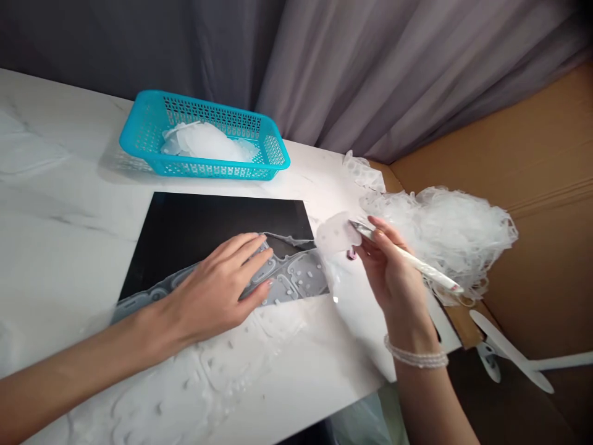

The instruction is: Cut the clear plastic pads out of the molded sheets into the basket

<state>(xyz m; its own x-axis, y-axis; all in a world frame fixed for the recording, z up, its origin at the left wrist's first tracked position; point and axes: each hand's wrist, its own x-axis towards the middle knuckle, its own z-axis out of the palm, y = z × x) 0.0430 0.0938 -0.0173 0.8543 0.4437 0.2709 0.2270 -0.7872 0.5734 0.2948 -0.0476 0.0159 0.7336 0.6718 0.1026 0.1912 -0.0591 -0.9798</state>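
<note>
Right grip: narrow. My right hand (389, 272) is closed around a white-handled pointed tool (419, 264), with the metal tip reaching a translucent white round piece (334, 235). I cannot tell if the tip holds it.
Left grip: wide open. My left hand (213, 287) lies flat with the fingers spread, pressing on a grey embossed film (296, 278).
Film: it lies across a black mat (194, 225), and a thin strip (287, 238) lifts away just past my left fingertips.
Work in hand: the round piece sits at the film's far end, between my two hands.
Nearby: a blue plastic basket (148, 127) holds a mound of similar white pieces (204, 141). A tangled heap of white film scraps (440, 238) lies to my right, against a cardboard panel (532, 161).
Table: white marble-pattern top (55, 185), with more embossed film (194, 371) at the near side.
</note>
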